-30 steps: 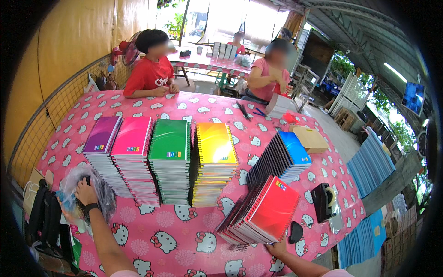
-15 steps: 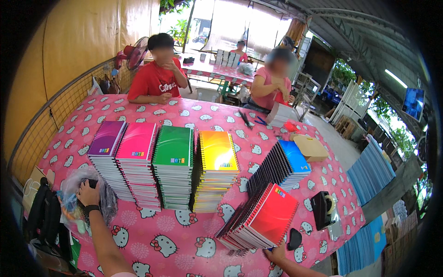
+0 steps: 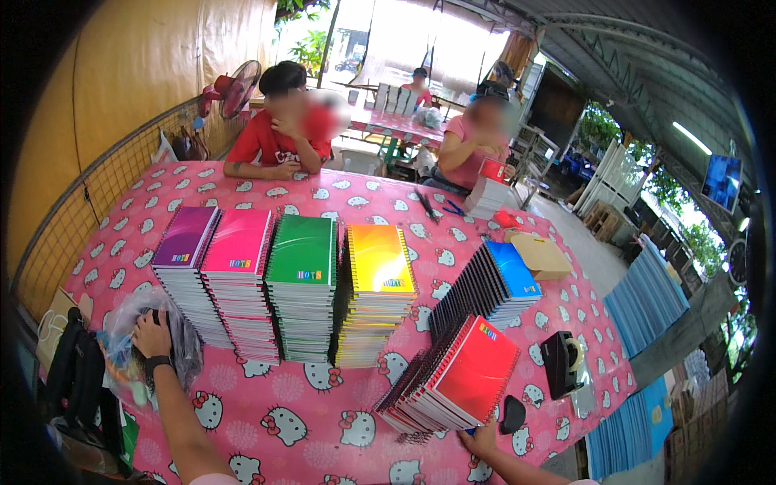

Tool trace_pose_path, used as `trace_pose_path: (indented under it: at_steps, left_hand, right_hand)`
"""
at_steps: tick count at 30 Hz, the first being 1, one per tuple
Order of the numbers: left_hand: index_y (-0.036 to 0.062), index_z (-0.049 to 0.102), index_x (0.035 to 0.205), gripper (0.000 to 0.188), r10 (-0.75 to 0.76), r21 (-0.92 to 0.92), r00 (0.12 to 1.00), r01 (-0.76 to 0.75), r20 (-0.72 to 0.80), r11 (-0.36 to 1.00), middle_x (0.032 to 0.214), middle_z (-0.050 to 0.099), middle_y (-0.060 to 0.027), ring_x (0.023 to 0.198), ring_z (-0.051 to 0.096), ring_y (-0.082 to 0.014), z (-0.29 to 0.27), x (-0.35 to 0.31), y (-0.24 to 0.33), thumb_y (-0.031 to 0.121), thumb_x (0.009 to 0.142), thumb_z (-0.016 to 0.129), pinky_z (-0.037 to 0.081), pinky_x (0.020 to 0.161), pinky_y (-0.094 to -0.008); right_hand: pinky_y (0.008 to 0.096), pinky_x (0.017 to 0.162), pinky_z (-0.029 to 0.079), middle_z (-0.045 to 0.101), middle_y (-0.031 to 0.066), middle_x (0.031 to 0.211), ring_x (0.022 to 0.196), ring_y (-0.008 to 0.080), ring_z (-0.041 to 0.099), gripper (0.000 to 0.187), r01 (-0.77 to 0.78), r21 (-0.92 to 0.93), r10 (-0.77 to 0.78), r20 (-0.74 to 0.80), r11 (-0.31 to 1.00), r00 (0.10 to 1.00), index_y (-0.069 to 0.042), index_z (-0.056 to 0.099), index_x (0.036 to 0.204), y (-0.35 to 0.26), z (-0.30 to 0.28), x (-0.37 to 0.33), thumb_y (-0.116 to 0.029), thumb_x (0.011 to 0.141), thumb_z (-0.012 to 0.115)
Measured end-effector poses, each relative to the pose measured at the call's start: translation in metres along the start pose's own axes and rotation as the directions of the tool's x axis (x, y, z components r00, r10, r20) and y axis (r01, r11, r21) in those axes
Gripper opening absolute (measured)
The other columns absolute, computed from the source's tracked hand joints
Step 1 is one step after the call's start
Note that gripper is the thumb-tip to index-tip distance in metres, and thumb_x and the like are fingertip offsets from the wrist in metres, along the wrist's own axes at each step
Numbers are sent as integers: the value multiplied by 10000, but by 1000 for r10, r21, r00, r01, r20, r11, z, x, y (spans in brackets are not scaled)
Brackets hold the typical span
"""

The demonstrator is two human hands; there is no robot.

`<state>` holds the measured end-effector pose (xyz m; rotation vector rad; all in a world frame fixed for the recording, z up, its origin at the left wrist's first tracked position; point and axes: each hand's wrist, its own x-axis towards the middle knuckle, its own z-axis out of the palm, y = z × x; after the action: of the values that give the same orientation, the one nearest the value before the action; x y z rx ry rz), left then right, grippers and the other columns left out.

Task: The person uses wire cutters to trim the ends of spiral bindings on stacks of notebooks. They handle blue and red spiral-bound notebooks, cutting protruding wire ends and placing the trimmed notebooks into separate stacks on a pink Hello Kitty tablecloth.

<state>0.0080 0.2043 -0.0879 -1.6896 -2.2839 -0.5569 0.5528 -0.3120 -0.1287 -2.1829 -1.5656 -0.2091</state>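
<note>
My left hand (image 3: 150, 333) is curled over a small black object (image 3: 157, 316) on top of a clear plastic bag (image 3: 184, 356) at the left of the table. My right hand (image 3: 482, 441) is at the near corner of a leaning stack of red spiral notebooks (image 3: 478, 373). Its fingers are closed and partly hidden, and a bit of something blue (image 3: 466, 435) shows beside them. Purple (image 3: 186, 236), pink (image 3: 236, 242), green (image 3: 301, 250) and yellow (image 3: 381, 259) notebook stacks stand in a row, and blue notebooks (image 3: 514, 271) lean behind the red ones.
A pink patterned cloth (image 3: 315, 420) covers the table. On the right are a black computer mouse (image 3: 512, 415), a tape dispenser (image 3: 559, 364) and a cardboard box (image 3: 540, 257). Black bag straps (image 3: 77, 368) hang at the left edge. Two people sit across the table, one handling a red-covered notebook (image 3: 492, 170).
My view has shifted slightly, while both my hands stay in nearly the same places. Across the table, the person on the right has raised the red-covered notebook's cover a little.
</note>
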Motion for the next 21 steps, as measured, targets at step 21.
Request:
trace_pose_path:
  at_steps: [21]
  left_hand:
    - [134, 603, 1116, 348, 23, -10, 987, -24, -158, 1000, 1073, 557, -59, 1040, 510, -265, 0, -9, -1, 385, 885, 537, 393, 886, -442]
  right_hand:
    - [441, 621, 456, 627, 209, 771, 672, 342, 591, 289, -123, 118, 114, 81, 985, 990, 5, 624, 979, -18, -12, 13, -191, 771, 666]
